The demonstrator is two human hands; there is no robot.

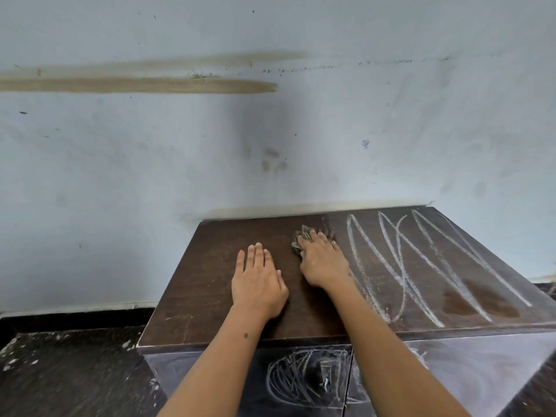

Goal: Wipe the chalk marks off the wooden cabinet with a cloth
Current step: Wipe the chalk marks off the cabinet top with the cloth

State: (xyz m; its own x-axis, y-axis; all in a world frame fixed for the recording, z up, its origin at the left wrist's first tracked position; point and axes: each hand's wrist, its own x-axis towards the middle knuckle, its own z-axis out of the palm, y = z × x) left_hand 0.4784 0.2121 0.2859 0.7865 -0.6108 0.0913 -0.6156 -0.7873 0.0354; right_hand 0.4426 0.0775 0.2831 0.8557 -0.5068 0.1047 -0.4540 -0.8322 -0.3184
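The wooden cabinet stands against a pale blue wall, its dark brown top seen from above. The right hand presses a crumpled brownish cloth onto the surface near the back edge, about midway across; the fingers lie over the cloth, slightly bent, and how tightly they grip it is hard to tell from this angle. The left hand rests flat on the surface just beside the right, fingers straight and close together, holding nothing. Long looping chalk marks cover the right half of the top, starting just beside the cloth, while the left half under the hands shows bare wood. More chalk scribbles circle around a metal latch on the cabinet's front doors. The dark floor lies to the left.
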